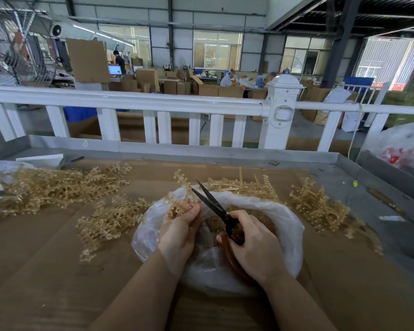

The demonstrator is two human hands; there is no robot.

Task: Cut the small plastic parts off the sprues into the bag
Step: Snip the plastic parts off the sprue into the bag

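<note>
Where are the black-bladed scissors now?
In the head view, the right hand grips the black-bladed scissors above the clear plastic bag, blades open beside the tan sprue.

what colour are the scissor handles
Reddish brown, with dark blades; the scissors are held by the right hand over the bag. Head view.

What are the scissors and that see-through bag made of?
The scissors: dark blades look like dull metal, and the reddish-brown handles look smoothly coated, perhaps painted or plastic. The bag looks like thin, soft plastic film: it is cloudy-clear, wrinkled and shiny at the folds.
</note>
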